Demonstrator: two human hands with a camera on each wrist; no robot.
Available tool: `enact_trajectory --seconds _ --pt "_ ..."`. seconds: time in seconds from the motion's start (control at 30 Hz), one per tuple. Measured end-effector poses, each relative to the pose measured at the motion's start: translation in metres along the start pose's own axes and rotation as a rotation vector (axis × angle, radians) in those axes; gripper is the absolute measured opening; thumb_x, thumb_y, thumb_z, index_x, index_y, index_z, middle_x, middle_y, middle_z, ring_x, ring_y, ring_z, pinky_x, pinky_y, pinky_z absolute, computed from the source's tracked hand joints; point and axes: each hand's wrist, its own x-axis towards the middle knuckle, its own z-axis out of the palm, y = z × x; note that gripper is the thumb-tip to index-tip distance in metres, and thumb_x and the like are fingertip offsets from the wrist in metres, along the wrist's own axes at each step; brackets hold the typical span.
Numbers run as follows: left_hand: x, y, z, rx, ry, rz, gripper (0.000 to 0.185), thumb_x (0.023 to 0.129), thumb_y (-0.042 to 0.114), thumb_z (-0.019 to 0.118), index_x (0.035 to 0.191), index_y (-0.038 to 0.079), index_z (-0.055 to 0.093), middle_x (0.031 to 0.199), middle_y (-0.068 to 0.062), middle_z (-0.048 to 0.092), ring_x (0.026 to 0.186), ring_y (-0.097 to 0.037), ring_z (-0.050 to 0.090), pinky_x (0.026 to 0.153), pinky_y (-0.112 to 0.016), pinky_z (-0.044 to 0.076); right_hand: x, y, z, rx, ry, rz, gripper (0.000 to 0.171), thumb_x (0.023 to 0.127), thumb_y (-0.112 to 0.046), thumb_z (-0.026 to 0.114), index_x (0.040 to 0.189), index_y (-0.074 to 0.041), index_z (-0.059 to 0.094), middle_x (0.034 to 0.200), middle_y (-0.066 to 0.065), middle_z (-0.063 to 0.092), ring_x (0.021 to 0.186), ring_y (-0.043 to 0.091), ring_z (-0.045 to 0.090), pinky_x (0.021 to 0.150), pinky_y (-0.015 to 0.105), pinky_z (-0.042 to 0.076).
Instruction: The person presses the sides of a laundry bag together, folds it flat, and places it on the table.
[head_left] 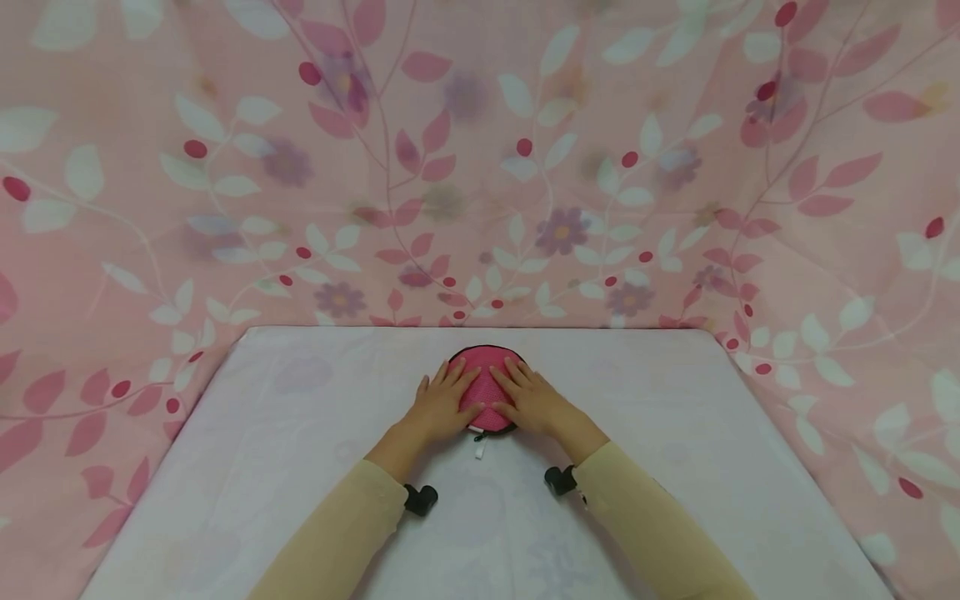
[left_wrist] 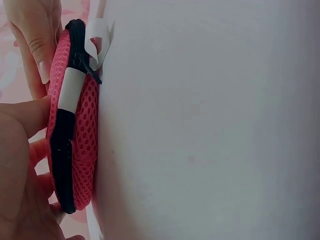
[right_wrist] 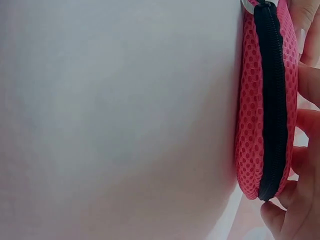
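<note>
A round pink mesh pouch [head_left: 484, 388] with black edging lies flat on the white-covered table. My left hand [head_left: 441, 406] rests on its left side, fingers spread over the top. From the other side my right hand [head_left: 542, 404] lies on it in the same way, the two thumbs close together near the front. A zipper pull with a white ribbon tab [head_left: 479, 452] sticks out at the pouch's near edge. In the left wrist view the black band carries a white fabric piece [left_wrist: 72, 90]. The right wrist view shows the black zipper [right_wrist: 273, 110] closed along the rim.
The table [head_left: 300, 433] has a white cloth with faint patterns. Pink floral fabric [head_left: 480, 167] hangs behind it and along both sides. A small black device [head_left: 422, 500] is worn on the left wrist, and another black device [head_left: 559, 481] on the right, at the beige sleeves.
</note>
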Motion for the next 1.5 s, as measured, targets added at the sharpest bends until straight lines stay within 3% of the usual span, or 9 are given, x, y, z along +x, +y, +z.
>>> enact_trajectory --seconds 0.13,0.37,0.83,1.5 --pt "0.000 0.002 -0.002 -0.008 -0.005 0.003 0.067 0.099 0.052 0.052 0.157 0.022 0.035 0.165 -0.012 0.022 0.151 -0.041 0.011 0.115 -0.067 0.015 0.001 0.001 0.002 0.008 -0.009 -0.008 0.070 0.104 -0.044 0.048 0.160 -0.012 0.022 0.166 0.018 0.013 0.152 0.039 0.008 0.119 0.058 0.016" --pt "-0.002 0.004 -0.003 -0.017 -0.031 -0.020 0.066 0.100 0.049 0.053 0.157 0.021 0.035 0.165 -0.012 0.022 0.151 -0.042 0.012 0.114 -0.068 0.015 0.006 0.005 0.008 0.001 -0.061 0.006 0.071 0.104 -0.049 0.043 0.162 -0.017 0.016 0.167 0.014 0.008 0.153 0.036 0.002 0.120 0.056 0.013" --pt "-0.002 0.006 -0.005 -0.044 -0.038 -0.033 0.066 0.100 0.049 0.053 0.157 0.023 0.034 0.165 -0.011 0.022 0.151 -0.040 0.011 0.114 -0.069 0.014 0.012 0.013 0.018 -0.004 -0.042 -0.011 0.071 0.104 -0.049 0.043 0.162 -0.019 0.015 0.167 0.014 0.008 0.153 0.036 0.002 0.120 0.057 0.013" --pt "-0.002 0.005 -0.001 -0.073 -0.038 -0.052 0.068 0.098 0.050 0.055 0.158 0.024 0.033 0.166 -0.008 0.020 0.152 -0.038 0.008 0.114 -0.069 0.012 0.009 0.011 0.014 0.001 -0.071 0.018 0.073 0.104 -0.051 0.043 0.162 -0.021 0.012 0.168 0.012 0.005 0.153 0.034 -0.001 0.120 0.056 0.011"
